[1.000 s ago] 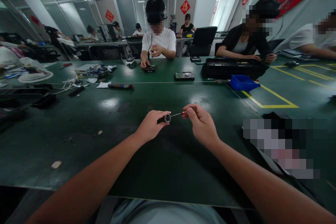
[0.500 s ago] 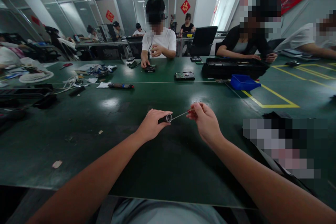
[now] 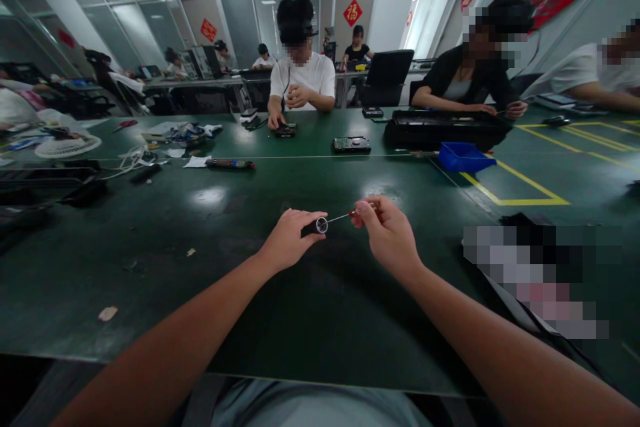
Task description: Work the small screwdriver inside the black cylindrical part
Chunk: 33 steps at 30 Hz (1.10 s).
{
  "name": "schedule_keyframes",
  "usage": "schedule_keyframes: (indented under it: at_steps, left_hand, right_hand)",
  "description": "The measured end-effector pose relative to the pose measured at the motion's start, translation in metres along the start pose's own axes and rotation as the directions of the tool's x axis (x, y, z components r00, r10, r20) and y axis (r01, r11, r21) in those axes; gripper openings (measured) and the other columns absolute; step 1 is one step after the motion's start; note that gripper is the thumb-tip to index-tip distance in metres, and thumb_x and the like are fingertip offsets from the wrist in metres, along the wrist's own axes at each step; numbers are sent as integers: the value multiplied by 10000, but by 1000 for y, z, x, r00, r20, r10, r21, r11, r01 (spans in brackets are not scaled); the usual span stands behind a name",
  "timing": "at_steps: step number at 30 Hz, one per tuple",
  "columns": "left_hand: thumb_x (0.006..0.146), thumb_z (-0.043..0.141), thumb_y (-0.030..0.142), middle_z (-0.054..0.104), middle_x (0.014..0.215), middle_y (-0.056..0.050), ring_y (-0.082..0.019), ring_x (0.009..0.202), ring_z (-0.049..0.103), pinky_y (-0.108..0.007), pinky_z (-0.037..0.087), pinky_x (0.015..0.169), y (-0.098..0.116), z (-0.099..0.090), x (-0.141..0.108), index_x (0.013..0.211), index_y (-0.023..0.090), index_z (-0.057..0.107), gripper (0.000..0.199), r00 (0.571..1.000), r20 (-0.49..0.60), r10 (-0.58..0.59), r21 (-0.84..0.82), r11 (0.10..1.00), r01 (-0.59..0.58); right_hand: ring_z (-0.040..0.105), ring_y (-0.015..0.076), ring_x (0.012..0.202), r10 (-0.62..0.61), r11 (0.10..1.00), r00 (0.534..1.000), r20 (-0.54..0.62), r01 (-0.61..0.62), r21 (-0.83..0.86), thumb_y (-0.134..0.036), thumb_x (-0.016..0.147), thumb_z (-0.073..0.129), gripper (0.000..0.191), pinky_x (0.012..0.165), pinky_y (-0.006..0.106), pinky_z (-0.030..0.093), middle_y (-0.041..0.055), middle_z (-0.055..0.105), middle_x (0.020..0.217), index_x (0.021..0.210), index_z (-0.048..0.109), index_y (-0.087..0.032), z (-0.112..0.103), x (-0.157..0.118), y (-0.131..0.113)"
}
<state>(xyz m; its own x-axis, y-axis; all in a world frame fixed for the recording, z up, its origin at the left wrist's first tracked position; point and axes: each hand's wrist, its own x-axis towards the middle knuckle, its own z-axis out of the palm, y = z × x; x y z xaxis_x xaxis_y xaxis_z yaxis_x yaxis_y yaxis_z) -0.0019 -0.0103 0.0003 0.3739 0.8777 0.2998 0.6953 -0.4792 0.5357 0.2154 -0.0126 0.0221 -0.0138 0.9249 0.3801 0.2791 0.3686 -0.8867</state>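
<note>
My left hand (image 3: 286, 240) is closed round a dark cylinder (image 3: 321, 225), thumb below and fingers above. Its round open end, with a pale metallic rim, points toward me and a little right. In my right hand (image 3: 387, 230) a thin screwdriver (image 3: 343, 217) with a reddish handle is pinched between thumb and fingers. The metal shaft slants left and its tip lies at the cylinder's open end; how deep it reaches inside I cannot tell. Most of the handle is hidden by my fingers. Both hands are over the green table (image 3: 300, 340).
Ahead lie a hard drive (image 3: 352, 145), a blue bin (image 3: 465, 157) and a long black casing (image 3: 445, 130). A dark cylindrical tool (image 3: 231, 164) rests left of centre. A blurred-out item (image 3: 537, 280) is at right. Co-workers sit across the table.
My right hand has shifted slightly left, bringing the screwdriver's tip from the rim toward the inside of the cylinder's opening. My left hand and the cylinder stay nearly still.
</note>
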Motion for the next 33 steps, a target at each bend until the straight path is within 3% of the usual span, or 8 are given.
schedule_keyframes:
  at_steps: [3, 9, 17, 23, 28, 31, 33]
  left_hand:
    - [905, 695, 293, 689, 1218, -20, -230, 1121, 590, -453, 398, 1036, 1, -1, -1, 1296, 276, 614, 400, 1000, -5, -8, -10, 1000, 8]
    - [903, 697, 291, 689, 1214, -22, -229, 1115, 589, -466, 388, 1059, 1, -1, -1, 1296, 277, 616, 401, 1000, -5, -11, -21, 1000, 11]
    - [916, 676, 300, 681, 1231, -37, -241, 1124, 595, -475, 407, 1047, -2, -1, -2, 1307, 283, 611, 397, 1000, -5, -13, -8, 1000, 13]
    - [913, 678, 289, 680, 1236, -37, -243, 1117, 598, -463, 425, 1021, -3, -1, -1, 1318, 289, 603, 412, 1000, -7, -18, 7, 1000, 18]
    - [903, 687, 260, 684, 1229, -31, -241, 1121, 601, -453, 420, 1031, -3, -1, 0, 1290, 281, 621, 393, 1000, 0, -16, 15, 1000, 16]
    - [901, 692, 254, 684, 1229, -28, -236, 1110, 602, -446, 424, 1023, -3, -1, 0, 1292, 280, 619, 398, 1000, 1, -12, 13, 1000, 12]
    - [899, 697, 254, 685, 1229, -26, -232, 1108, 601, -440, 426, 1018, -3, 0, 0, 1298, 279, 614, 408, 1000, -10, -7, 7, 1000, 7]
  right_hand:
    - [540, 133, 509, -16, 980, 1000, -14, 13, -198, -491, 893, 624, 325, 510, 269, 384, -16, 620, 583, 721, 599, -217, -4, -1, -5]
    - [480, 112, 466, -146, 930, 989, -20, 130, -344, -470, 861, 668, 379, 493, 259, 337, -39, 544, 512, 606, 538, -222, -6, -2, -6]
    - [646, 190, 661, -164, 940, 983, 88, 183, -288, -459, 886, 655, 223, 620, 325, 479, 28, 715, 764, 833, 650, -242, -7, -4, -7]
    - [663, 221, 837, -269, 921, 940, 208, 314, -231, -277, 933, 564, 98, 750, 386, 535, 60, 686, 912, 962, 651, -244, -9, -4, -10]
    - [639, 247, 1056, -343, 907, 912, 226, 384, -171, -169, 887, 554, 214, 917, 442, 513, 95, 630, 1135, 1035, 688, -245, -8, -4, -11]
    - [583, 265, 1209, -328, 913, 928, 177, 360, -191, -268, 951, 534, 251, 995, 458, 469, 108, 599, 1286, 1129, 710, -252, -8, -4, -9]
    - [639, 244, 1108, -278, 934, 951, 135, 300, -193, -353, 1007, 455, 319, 933, 429, 494, 94, 667, 1187, 1181, 707, -261, -7, -4, -8]
